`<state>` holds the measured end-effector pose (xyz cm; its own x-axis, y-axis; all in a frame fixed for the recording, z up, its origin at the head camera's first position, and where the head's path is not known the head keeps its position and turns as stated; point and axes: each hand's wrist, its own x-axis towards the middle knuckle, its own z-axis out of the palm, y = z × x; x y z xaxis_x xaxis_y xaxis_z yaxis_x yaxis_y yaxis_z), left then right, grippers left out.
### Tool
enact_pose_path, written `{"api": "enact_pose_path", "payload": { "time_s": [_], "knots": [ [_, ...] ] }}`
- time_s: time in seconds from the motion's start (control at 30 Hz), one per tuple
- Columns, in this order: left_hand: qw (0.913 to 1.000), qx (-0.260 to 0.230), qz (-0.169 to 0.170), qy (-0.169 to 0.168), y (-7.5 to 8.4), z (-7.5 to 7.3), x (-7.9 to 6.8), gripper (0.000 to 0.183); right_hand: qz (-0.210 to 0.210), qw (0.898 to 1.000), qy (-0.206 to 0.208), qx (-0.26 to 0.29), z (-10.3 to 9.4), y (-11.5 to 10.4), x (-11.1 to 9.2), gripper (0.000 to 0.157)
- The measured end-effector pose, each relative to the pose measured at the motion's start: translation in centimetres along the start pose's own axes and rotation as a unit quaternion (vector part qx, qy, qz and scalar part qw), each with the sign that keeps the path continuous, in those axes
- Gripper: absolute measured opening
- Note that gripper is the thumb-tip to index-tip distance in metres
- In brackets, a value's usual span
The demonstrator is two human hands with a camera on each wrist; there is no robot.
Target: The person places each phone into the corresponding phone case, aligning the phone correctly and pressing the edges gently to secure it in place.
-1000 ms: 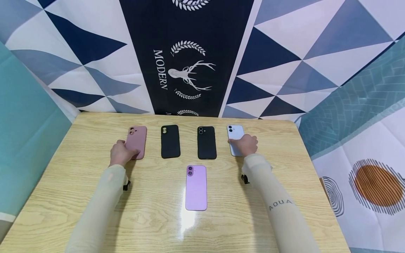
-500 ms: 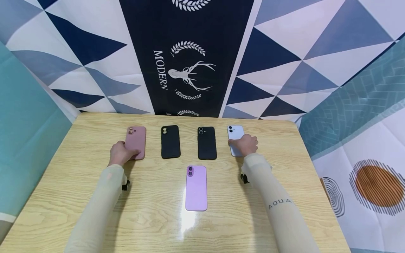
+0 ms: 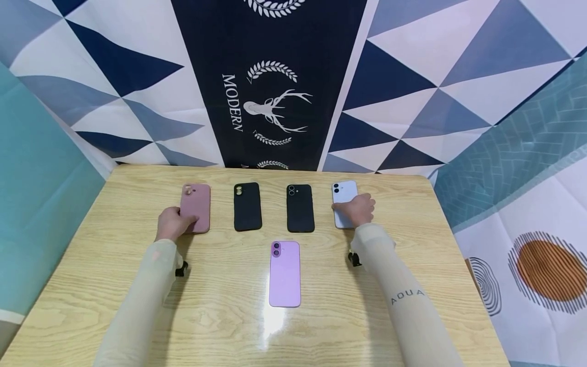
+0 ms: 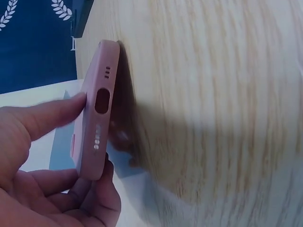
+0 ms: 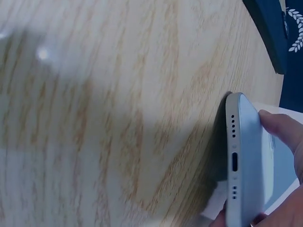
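Observation:
At the left of the row, my left hand [image 3: 173, 223] grips a pink phone case [image 3: 195, 208] by its near left corner. In the left wrist view the thumb lies on the back of the pink case [image 4: 96, 113] and the other fingers curl under its side. My right hand [image 3: 359, 209] holds a pale blue phone [image 3: 345, 190] at the row's right end. The right wrist view has the thumb on the back of the pale blue phone [image 5: 247, 156], with fingertips at its lower side. Whatever lies inside the pink case is hidden.
Between the hands lie a black phone case [image 3: 247, 206] with open camera holes and a black phone [image 3: 300, 208] with visible lenses. A lilac phone [image 3: 285, 274] lies nearer, at the middle of the wooden table [image 3: 220, 316]. A patterned cloth [image 3: 275, 61] hangs behind.
My left hand and the pink case have shifted slightly to the left. The pale blue phone has moved a little to the right and turned slightly under my right hand.

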<state>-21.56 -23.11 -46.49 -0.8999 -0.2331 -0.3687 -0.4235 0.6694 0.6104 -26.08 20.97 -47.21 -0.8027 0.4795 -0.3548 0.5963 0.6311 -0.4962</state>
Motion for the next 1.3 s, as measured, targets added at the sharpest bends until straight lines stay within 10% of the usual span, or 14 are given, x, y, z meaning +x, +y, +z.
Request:
{"api": "enact_pose_path", "payload": {
  "time_s": [0.33,0.7,0.87,1.3],
  "knots": [
    [0.9997,-0.012,-0.002,0.021,-0.2,-0.3,0.1,0.051,-0.031,0.994,-0.038,0.096,-0.3,0.5,-0.2,0.092],
    [0.9981,-0.05,-0.004,0.035,-0.3,-0.2,-0.3,0.043,0.02,0.986,-0.015,0.166,0.4,1.2,0.8,0.044],
    [0.9965,-0.071,-0.003,0.045,-0.4,-0.4,-0.2,0.043,0.02,0.984,0.004,0.175,1.3,1.9,2.8,0.042],
    [0.9898,-0.131,-0.01,0.055,-0.8,-1.1,-0.8,0.047,0.022,0.974,-0.025,0.224,-0.6,0.0,-0.3,0.05]
  ]
}}
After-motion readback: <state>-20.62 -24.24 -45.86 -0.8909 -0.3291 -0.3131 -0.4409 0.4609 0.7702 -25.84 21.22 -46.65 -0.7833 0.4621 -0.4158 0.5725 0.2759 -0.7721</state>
